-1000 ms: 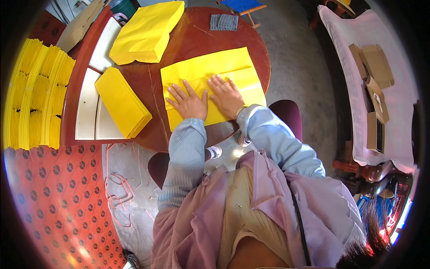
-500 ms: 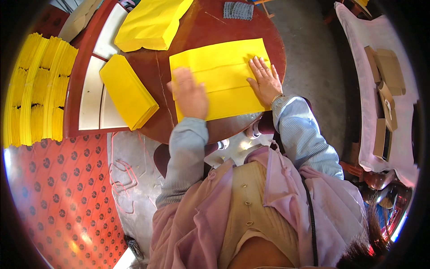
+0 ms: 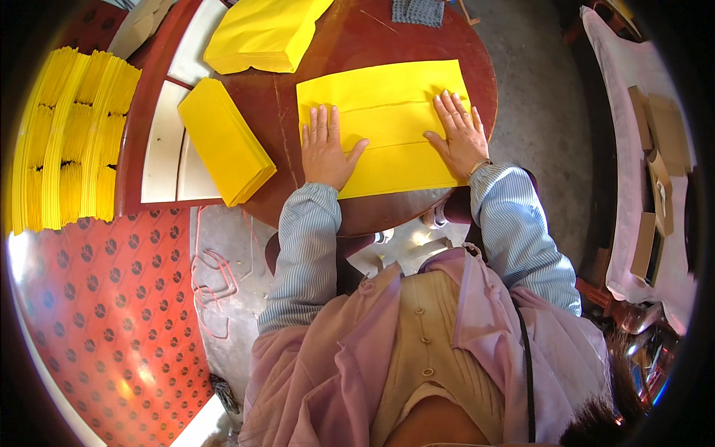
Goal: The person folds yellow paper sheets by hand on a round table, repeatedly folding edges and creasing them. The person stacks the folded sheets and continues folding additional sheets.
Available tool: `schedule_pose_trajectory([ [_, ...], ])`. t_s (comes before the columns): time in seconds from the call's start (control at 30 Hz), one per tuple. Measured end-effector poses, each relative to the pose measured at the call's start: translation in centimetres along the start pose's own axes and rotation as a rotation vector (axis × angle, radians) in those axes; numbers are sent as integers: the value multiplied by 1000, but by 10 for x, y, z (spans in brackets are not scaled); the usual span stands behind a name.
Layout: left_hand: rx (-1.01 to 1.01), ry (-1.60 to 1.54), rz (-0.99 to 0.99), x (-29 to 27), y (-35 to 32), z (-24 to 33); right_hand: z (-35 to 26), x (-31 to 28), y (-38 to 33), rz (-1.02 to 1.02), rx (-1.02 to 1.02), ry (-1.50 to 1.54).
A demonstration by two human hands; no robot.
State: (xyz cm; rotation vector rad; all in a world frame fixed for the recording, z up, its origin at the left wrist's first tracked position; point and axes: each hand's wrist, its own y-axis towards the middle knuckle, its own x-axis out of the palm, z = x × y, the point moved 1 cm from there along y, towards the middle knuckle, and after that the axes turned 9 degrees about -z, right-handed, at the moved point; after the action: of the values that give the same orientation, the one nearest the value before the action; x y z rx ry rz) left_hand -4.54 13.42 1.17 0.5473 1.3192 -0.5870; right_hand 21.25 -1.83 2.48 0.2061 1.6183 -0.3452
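A yellow sheet (image 3: 387, 123) of paper-like or cloth-like material, with crosswise creases, lies flat on the round dark-red table (image 3: 372, 41). My left hand (image 3: 328, 153) rests flat on its left edge, fingers stretched out and thumb apart. At the right edge, my right hand (image 3: 460, 134) presses down with its fingers spread. Neither hand grips anything. Left of the sheet lies a neat stack of folded yellow pieces (image 3: 227, 141). Farther back sits a thicker yellow bundle (image 3: 261, 33).
Tall piles of yellow folded pieces (image 3: 67, 141) stand at the far left, above a red patterned surface (image 3: 112, 305). A grey knitted-looking piece (image 3: 417, 12) lies at the table's back. Opened cardboard boxes (image 3: 659, 186) rest on a pink-covered bench (image 3: 622, 246) at right.
My left hand, blurred by motion before, now lies still and flat on the sheet's left edge. My right hand stays at the right edge. The whole view has shifted slightly.
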Motion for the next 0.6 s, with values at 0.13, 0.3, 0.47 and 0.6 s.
schedule_pose_trajectory([
  [0.13,-49,86,-37,3,-1,4,-1,-1,0,-15,1,22],
  [0.3,-42,5,70,-10,-2,9,-2,-4,1,-64,17,26],
  [0.47,-374,-725,381,-5,-46,50,2,-1,3,-55,4,-5],
  [0.6,-558,-1642,339,1,-52,58,6,1,5,-31,-27,9],
])
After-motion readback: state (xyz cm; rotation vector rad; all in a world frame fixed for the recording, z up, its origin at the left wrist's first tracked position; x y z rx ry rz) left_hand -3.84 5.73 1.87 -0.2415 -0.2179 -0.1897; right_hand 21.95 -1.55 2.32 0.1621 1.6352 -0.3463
